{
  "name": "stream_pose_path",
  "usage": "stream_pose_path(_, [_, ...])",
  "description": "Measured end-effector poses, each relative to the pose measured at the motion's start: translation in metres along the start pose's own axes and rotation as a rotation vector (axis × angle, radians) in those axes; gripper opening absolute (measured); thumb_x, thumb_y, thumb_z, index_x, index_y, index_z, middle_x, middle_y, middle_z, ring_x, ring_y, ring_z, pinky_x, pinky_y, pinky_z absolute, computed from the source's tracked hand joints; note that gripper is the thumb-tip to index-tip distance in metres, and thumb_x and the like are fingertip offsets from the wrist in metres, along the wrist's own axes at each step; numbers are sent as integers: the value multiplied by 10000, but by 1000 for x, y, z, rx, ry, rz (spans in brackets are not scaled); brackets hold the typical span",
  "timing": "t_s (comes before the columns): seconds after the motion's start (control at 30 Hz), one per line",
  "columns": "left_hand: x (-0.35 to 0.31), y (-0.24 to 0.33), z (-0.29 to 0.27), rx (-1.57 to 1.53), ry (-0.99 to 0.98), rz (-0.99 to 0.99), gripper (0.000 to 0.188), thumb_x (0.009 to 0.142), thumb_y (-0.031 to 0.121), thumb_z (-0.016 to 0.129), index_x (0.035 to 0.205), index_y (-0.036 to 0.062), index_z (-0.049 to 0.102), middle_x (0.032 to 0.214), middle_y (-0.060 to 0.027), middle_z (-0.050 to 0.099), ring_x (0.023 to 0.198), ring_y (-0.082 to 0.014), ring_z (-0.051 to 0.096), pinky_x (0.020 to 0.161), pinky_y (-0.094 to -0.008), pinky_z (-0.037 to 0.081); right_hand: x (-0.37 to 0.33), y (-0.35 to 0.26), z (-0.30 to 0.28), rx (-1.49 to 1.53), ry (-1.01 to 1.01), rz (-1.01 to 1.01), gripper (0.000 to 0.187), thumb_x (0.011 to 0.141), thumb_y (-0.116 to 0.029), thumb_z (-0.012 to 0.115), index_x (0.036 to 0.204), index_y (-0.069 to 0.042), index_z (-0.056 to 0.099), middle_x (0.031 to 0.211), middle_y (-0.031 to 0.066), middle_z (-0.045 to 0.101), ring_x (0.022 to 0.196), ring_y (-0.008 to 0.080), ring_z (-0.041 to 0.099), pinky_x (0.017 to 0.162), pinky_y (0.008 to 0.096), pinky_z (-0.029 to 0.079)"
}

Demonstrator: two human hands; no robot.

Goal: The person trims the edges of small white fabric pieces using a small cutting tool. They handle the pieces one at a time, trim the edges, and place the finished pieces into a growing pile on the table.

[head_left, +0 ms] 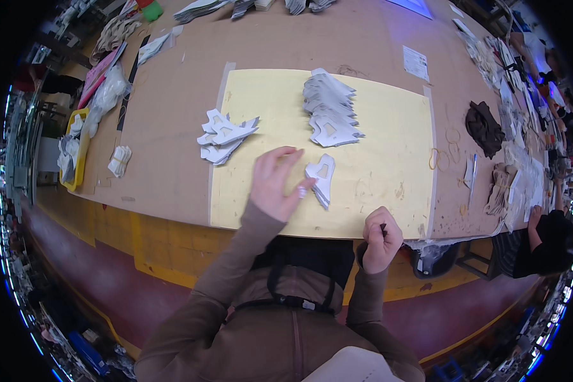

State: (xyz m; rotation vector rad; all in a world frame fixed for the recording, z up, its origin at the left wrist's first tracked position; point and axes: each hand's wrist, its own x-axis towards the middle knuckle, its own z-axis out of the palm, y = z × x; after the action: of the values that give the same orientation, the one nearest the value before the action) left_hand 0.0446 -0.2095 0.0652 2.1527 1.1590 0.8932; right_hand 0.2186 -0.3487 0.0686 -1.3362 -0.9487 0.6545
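My left hand [277, 184] is over the yellow sheet [254, 197] with its fingers apart. Its thumb reaches to the edge of a small stack of white cut pieces [323, 178], each with a cut-out window; whether it touches them is hard to tell. My right hand [383, 240] is a fist at the table's front edge, and the tip of a small dark thing [383, 226] shows between thumb and fingers. Left of my left hand lies a loose pile of similar white pieces [223, 135]. Beyond, a long overlapping row of grey-white pieces [330, 108] runs away from me.
A yellow bin [79, 153] and a banded white bundle [120, 161] are at the left. To the right lie dark crumpled fabric [485, 129], rubber bands [452, 135], a pen [473, 172] and tied beige strips [502, 188]. Another person's arm [533, 229] rests by the right edge.
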Motion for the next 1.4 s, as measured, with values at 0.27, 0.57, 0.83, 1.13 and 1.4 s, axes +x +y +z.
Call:
stream_pose_path(0.27, [7,-5,19,-106,-187,-23,251,742,28,727,975,13,634,946,-86,623,918,-261,590,831,-354,490,0,-17,4,-215,-2,60,125,829,32,642,950,10,661,882,86,609,660,93,476,573,235,375])
stream_pose_path(0.57, [-8,-10,6,-519,-364,-187,117,850,-44,554,958,1,549,927,-122,678,834,-284,663,765,-332,524,15,1,29,-263,-159,126,255,888,-2,633,1142,7,652,1064,128,632,825,158,601,684,258,481])
stream_pose_path(0.83, [-14,5,-14,-682,-312,-385,306,940,58,608,1213,-26,499,846,-99,663,783,-112,633,742,-247,510,41,-4,31,-417,-46,20,299,899,-23,619,1196,11,626,1068,108,605,762,129,553,632,233,463])
stream_pose_path(1.13, [-16,18,-18,-912,-282,-462,599,916,-20,610,1412,10,276,947,-138,650,851,-136,640,765,-241,512,29,-36,27,-357,-137,-159,373,831,30,645,1204,16,631,894,109,593,696,164,582,582,252,458])
stream_pose_path(1.4, [-15,14,-20,-740,-323,-231,288,887,15,667,1161,-47,602,1062,-122,676,949,-167,666,825,-274,537,25,-18,44,-428,-183,-243,339,760,19,719,1095,-14,677,818,113,642,660,241,626,567,313,475])
